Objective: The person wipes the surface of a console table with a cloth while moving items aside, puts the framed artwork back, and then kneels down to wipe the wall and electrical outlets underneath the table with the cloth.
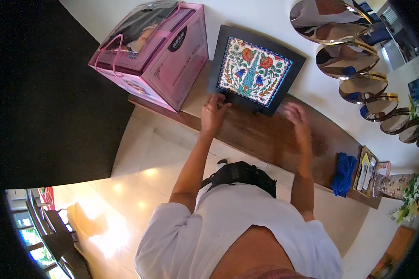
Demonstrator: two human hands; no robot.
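A dark-framed picture [255, 69] with red flowers, blue birds and a tall blue-green tree stands tilted on the brown wooden shelf [251, 132], near the white wall. My left hand [214, 113] is at the frame's lower left corner, its fingers curled around or against something small and dark that I cannot make out. To the right of the frame, my right hand [295, 115] hangs over the shelf, slightly blurred, with its fingers apart and nothing in them.
A pink box [177, 60] with a clear top stands left of the frame. Round mirrors [347, 60] line the wall at right. Further right on the shelf are a blue cloth [344, 174], a tray [366, 171] with small items and a flower vase [395, 186].
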